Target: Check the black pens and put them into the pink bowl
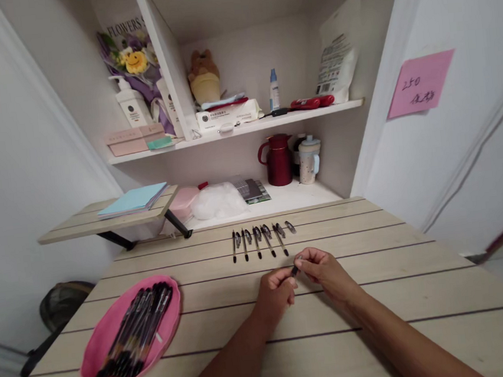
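Observation:
Both hands meet over the table [377,295], just in front of a row of pens. Between them is a black pen [294,271], of which only a short dark part shows; the rest is hidden by fingers. My left hand [276,293] is closed around one end of it. With thumb and forefinger, my right hand [320,268] pinches the other end. Beyond the hands lie several uncapped pens [258,244], side by side, dark ends toward me. Clear-looking dark caps [267,232] lie beside them, and a lone cap [289,227] ends the row at the right.
A pink tray [177,314] of several black pens stands at the left. Behind it is a small raised shelf [68,227] with blue paper [132,200]. At the back, a cabinet holds a red jug [279,161], a cup [309,162] and a plastic bag [218,202].

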The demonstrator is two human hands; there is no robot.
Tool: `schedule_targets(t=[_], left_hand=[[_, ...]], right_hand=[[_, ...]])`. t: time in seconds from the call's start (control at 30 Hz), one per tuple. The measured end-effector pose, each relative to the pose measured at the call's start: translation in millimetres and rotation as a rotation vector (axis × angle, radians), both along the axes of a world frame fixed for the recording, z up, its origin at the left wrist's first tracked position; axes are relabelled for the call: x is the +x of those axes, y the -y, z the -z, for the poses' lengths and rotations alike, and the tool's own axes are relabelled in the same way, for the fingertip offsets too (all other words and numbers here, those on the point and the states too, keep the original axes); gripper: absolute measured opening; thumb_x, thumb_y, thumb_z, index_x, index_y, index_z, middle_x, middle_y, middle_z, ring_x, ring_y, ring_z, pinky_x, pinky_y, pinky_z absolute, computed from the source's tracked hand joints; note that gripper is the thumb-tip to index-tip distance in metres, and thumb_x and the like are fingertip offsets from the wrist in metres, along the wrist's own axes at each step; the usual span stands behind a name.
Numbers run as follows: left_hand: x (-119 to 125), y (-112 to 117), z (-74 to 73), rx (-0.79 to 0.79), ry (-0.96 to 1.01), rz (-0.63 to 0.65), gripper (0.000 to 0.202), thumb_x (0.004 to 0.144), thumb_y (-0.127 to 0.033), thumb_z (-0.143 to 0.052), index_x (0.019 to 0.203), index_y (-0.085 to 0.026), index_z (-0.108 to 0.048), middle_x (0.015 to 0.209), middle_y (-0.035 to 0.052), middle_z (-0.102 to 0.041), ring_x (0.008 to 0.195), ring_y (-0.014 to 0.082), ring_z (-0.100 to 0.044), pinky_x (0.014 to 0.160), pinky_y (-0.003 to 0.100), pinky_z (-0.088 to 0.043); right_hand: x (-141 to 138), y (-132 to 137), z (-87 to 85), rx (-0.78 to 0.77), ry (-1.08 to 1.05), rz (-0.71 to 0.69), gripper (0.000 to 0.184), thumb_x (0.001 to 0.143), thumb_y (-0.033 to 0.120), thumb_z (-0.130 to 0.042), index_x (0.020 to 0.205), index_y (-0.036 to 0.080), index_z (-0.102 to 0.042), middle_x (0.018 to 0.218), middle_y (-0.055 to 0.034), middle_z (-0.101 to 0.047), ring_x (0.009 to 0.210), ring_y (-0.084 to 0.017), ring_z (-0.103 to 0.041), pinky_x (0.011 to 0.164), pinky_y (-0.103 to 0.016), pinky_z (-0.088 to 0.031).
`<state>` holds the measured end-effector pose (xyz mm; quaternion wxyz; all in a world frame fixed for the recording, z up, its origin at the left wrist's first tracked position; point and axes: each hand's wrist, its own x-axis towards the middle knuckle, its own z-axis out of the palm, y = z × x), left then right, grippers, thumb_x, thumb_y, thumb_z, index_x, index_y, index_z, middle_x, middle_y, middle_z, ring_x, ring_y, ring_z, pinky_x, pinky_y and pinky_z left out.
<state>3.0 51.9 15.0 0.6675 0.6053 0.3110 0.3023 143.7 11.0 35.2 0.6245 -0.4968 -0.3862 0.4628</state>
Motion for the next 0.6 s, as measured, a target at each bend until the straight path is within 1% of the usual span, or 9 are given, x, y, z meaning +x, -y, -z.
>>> schedule_targets(t=[0.07,0.17,0.23,0.37,0.43,0.5,0.53,0.6], left_hand=[[-0.1,-0.3,0.3,0.002,-0.001,0.004,0.027,0.068,-0.036,-0.056,0.077,-0.012,-0.063,0.038,-0.0059,-0.042,0.035,0.0043,-0.03,0.04,0.019,-0.021],[-0.2,-1.5,1.9,-0.004,0.015,0.018,0.028,0.068,-0.036,-0.055,0.079,-0.012,-0.063,0.039,-0.0058,-0.042,0.035,0.0041,-0.03,0.039,0.019,-0.021],[0.1,-2.7,4.1,-0.013,0.031,0.016,0.03,0.068,-0.036,-0.056,0.083,-0.011,-0.064,0.04,-0.0057,-0.043,0.035,0.004,-0.03,0.039,0.019,-0.021],[1.3,-4.7,9.0,-0.04,0.045,0.006,0.031,0.068,-0.033,-0.056,0.089,-0.011,-0.065,0.046,-0.0052,-0.045,0.035,0.0036,-0.033,0.039,0.019,-0.021],[1.7,-5.3,9.9,-0.062,0.049,0.004,0.032,0.068,-0.032,-0.057,0.09,-0.011,-0.065,0.049,-0.0047,-0.047,0.035,0.003,-0.033,0.038,0.019,-0.021],[1.7,-5.7,9.0,-0.099,0.066,-0.004,0.032,0.066,-0.031,-0.058,0.091,-0.011,-0.064,0.053,-0.0037,-0.05,0.035,0.0026,-0.034,0.037,0.019,-0.021],[1.5,-6.0,7.8,-0.125,0.083,-0.008,0.033,0.066,-0.032,-0.059,0.091,-0.011,-0.064,0.054,-0.0031,-0.051,0.036,0.0027,-0.035,0.038,0.019,-0.022],[0.9,-6.9,4.8,-0.192,0.13,-0.016,0.034,0.064,-0.032,-0.061,0.091,-0.011,-0.064,0.057,-0.0021,-0.053,0.037,0.0031,-0.038,0.038,0.018,-0.022]], right_hand=[[0.0,-0.7,0.6,0.002,0.007,0.003,0.03,0.058,0.04,-0.071,0.064,0.017,-0.054,0.048,0.004,-0.05,0.041,-0.005,-0.028,0.039,-0.021,-0.018],[1.3,-1.1,-0.1,-0.019,-0.008,-0.036,0.029,0.061,0.042,-0.069,0.073,0.017,-0.058,0.052,0.0029,-0.053,0.041,-0.005,-0.03,0.039,-0.021,-0.018],[2.2,-1.1,-0.3,-0.027,-0.004,-0.038,0.028,0.063,0.041,-0.068,0.076,0.017,-0.059,0.053,0.0025,-0.053,0.042,-0.005,-0.031,0.04,-0.021,-0.018],[1.7,-0.3,1.3,-0.028,0.043,-0.015,0.027,0.062,0.04,-0.069,0.065,0.017,-0.055,0.045,0.005,-0.046,0.041,-0.005,-0.027,0.04,-0.021,-0.017],[3.1,-0.7,2.0,-0.034,0.064,-0.033,0.029,0.063,0.041,-0.068,0.063,0.017,-0.053,0.045,0.0051,-0.045,0.04,-0.005,-0.028,0.04,-0.021,-0.018],[9.1,-4.8,2.6,-0.029,0.1,-0.055,0.031,0.066,0.046,-0.063,0.068,0.017,-0.054,0.051,0.0024,-0.051,0.042,-0.006,-0.034,0.041,-0.021,-0.021],[14.3,-9.3,3.0,-0.023,0.14,-0.043,0.032,0.069,0.049,-0.059,0.071,0.017,-0.055,0.056,0.0002,-0.055,0.044,-0.007,-0.038,0.041,-0.021,-0.024],[28.4,-24.1,4.4,-0.052,0.322,0.071,0.035,0.075,0.052,-0.049,0.076,0.017,-0.056,0.068,-0.0037,-0.061,0.05,-0.01,-0.046,0.045,-0.023,-0.031]])
